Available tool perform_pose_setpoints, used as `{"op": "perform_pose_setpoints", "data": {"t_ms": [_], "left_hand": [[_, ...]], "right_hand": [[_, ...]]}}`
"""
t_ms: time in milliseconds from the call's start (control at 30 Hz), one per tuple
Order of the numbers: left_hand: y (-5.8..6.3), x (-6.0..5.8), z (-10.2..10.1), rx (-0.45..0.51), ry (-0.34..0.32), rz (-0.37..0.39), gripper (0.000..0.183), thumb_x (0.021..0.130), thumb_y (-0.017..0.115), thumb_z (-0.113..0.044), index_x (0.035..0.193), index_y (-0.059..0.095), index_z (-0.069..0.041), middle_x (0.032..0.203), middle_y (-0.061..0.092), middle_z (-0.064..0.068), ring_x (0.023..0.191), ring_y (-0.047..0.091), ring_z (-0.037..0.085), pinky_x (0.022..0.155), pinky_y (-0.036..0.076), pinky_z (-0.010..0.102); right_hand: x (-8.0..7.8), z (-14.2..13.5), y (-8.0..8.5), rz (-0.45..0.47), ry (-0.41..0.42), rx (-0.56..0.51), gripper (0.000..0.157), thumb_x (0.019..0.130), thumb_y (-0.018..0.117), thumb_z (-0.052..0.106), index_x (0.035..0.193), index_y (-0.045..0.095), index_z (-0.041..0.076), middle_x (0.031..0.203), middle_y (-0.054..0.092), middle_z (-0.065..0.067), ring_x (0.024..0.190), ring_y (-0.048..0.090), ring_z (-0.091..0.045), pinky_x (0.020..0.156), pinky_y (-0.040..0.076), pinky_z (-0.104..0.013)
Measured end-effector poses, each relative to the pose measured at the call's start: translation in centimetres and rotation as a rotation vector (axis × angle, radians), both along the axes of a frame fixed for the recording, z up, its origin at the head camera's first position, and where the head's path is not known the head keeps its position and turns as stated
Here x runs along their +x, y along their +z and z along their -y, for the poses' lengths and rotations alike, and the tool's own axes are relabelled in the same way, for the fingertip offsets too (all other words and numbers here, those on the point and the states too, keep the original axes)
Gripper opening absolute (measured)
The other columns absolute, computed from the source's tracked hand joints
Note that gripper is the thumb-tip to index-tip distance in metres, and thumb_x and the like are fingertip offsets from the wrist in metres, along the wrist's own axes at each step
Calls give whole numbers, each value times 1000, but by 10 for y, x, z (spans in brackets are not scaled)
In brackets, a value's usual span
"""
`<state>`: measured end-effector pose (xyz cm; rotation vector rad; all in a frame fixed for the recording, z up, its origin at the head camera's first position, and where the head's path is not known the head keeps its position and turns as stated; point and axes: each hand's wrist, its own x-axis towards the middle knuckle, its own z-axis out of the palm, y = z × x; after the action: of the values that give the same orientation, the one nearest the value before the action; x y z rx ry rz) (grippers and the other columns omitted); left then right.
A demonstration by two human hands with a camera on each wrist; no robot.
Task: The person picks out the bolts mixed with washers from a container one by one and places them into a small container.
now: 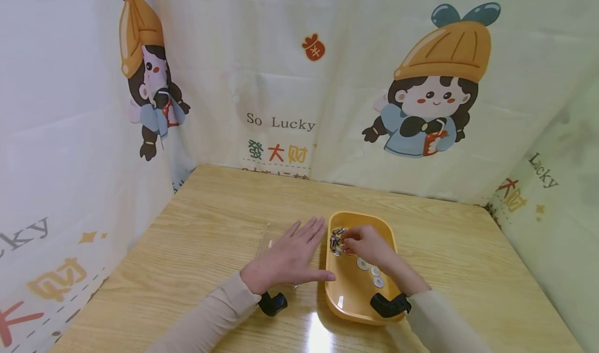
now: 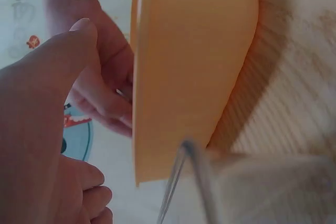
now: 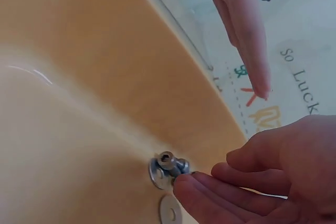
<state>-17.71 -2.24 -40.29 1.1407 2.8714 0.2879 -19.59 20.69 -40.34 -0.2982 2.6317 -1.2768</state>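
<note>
Several silver metal bolts (image 1: 334,240) lie in the orange rounded plastic tray (image 1: 353,285); I cannot tell whether the right hand (image 1: 369,245), fingers bent beside them, pinches one. The left hand (image 1: 291,257), fingers straight, holds nothing.

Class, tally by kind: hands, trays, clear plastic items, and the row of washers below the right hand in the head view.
Hands: 2 (left hand, right hand)
Orange tray: 1
Clear plastic item: 1
Washers in that row: 3
Total: 7
</note>
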Motion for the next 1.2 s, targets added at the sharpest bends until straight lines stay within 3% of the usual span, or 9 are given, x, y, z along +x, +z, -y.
{"op": "perform_pose_setpoints", "data": {"t_ms": [233, 433, 767, 1000, 1200], "left_hand": [[-8, 3, -9, -43, -25, -2, 104, 88, 36, -81, 160, 13, -9, 168, 12, 7, 156, 8, 22, 127, 13, 46], [-12, 3, -10, -70, -55, -17, 105, 88, 37, -81, 159, 16, -7, 167, 14, 8, 156, 9, 23, 127, 13, 47], [-4, 5, -11, -105, -74, -27, 103, 87, 41, -78, 158, 21, -6, 167, 16, 8, 155, 13, 21, 126, 18, 44], [-5, 3, -12, -104, -76, -10, 103, 87, 43, -78, 158, 22, -6, 167, 17, 8, 155, 13, 20, 126, 18, 43], [-7, 2, -12, -101, -82, -11, 104, 86, 46, -77, 158, 23, -5, 166, 17, 8, 155, 15, 22, 126, 20, 44]], "right_hand": [[-4, 6, -10, 109, 5, -69, 28, 97, 52, -1, 116, 62, -19, 98, 72, -25, 90, 72, -30, 82, 61, -42], [-7, 9, -13, 145, -3, -79, 30, 97, 51, 1, 119, 61, -19, 100, 71, -24, 89, 71, -28, 82, 62, -40], [-10, 13, -14, 175, 15, -116, 31, 98, 50, 1, 119, 61, -18, 104, 72, -26, 93, 73, -32, 83, 61, -42], [-9, 13, -14, 201, 29, -190, 33, 98, 50, 0, 122, 57, -21, 108, 70, -32, 97, 72, -36, 86, 60, -45], [-11, 12, -20, 219, 9, -242, 35, 95, 55, -1, 124, 55, -20, 107, 70, -29, 93, 73, -31, 85, 61, -44]]}}
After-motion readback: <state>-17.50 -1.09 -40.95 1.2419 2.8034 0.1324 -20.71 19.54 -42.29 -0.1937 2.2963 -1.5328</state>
